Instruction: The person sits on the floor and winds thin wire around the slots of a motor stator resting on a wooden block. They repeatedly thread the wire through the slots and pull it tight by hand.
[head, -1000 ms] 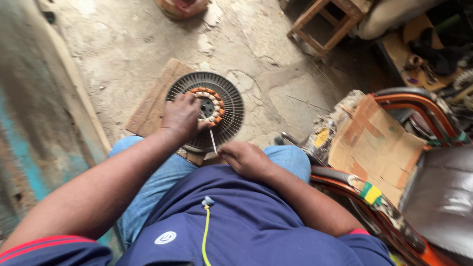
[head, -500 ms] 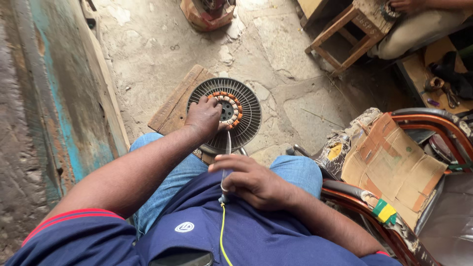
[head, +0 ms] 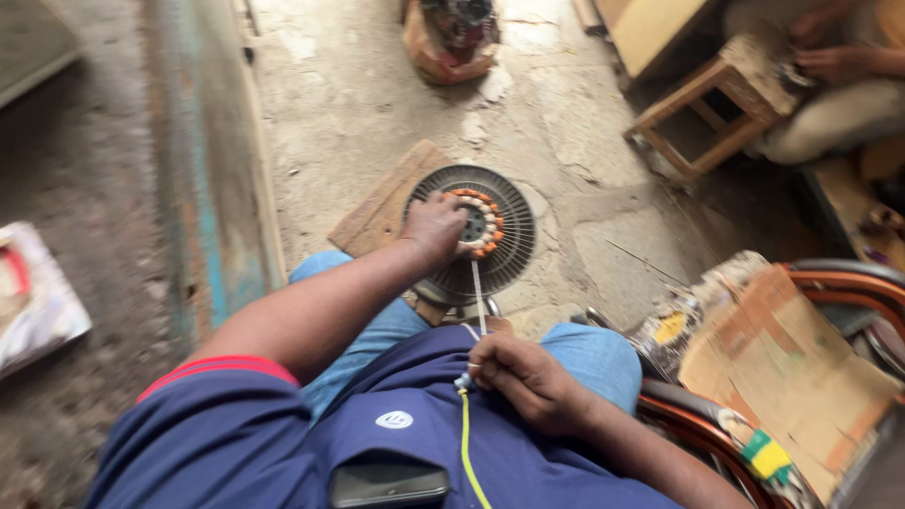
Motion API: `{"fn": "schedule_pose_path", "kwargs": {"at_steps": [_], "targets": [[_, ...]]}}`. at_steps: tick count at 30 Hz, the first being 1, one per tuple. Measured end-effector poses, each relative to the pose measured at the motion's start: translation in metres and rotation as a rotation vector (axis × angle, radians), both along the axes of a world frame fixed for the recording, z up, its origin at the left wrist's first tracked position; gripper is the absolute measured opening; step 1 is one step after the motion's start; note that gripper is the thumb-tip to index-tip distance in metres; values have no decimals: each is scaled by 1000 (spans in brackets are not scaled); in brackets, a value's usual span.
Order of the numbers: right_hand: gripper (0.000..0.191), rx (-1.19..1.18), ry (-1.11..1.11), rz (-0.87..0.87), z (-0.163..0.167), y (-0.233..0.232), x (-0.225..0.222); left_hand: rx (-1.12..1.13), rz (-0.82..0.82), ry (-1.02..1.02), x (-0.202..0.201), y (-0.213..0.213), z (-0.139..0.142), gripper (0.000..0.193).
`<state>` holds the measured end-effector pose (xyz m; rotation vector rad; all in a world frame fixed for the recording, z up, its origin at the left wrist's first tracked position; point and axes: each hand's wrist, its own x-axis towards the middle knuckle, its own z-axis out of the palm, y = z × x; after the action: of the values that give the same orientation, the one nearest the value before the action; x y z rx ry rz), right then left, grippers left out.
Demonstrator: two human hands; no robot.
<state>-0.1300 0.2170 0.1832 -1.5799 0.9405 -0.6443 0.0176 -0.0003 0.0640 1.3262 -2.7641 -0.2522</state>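
left hand (head: 436, 226) fingers curl over the ring of copper coils (head: 481, 221) in the round grey motor disc (head: 471, 231), which sits on a board (head: 377, 207). right hand (head: 528, 377) fingers seemingly pinch a thin strip (head: 479, 297) running to the coils.

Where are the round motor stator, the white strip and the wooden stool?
round motor stator (head: 509, 236), head view, dark slotted rim
white strip (head: 478, 294), head view, mid-length
wooden stool (head: 702, 118), head view, near front leg
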Motion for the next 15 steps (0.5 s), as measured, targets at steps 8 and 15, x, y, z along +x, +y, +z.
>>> {"fn": "schedule_pose_path", "kwargs": {"at_steps": [8, 15], "targets": [[8, 73, -3, -66, 0, 3, 3, 3, 4, 16, 3, 2, 1, 61], [11, -317, -32, -86, -9, 12, -34, 67, -11, -93, 4, 6, 16, 71]]}}
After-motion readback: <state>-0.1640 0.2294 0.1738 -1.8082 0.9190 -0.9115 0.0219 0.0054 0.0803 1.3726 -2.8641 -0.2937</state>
